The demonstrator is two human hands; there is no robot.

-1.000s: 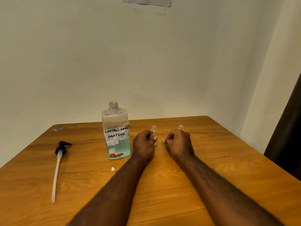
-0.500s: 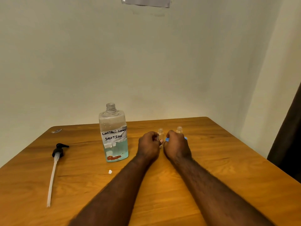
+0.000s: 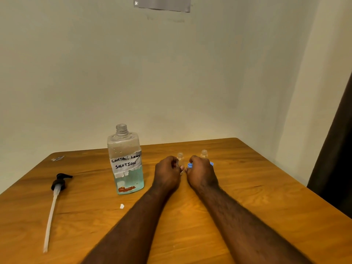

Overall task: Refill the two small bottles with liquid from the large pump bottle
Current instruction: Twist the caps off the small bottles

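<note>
Your left hand (image 3: pixel 167 174) curls its fingers round the lower part of one small bottle (image 3: pixel 180 158), which stands uncapped on the desk (image 3: pixel 247 197) near the open-necked large bottle (image 3: pixel 125 161), whose pump (image 3: pixel 57 187) lies well apart to the left. Your right hand (image 3: pixel 202 173) is curled just beside it, fingertips at a blue cap (image 3: pixel 189 165), though whether they pinch it I cannot tell. The second small bottle (image 3: pixel 204 153) stands just behind that hand.
</note>
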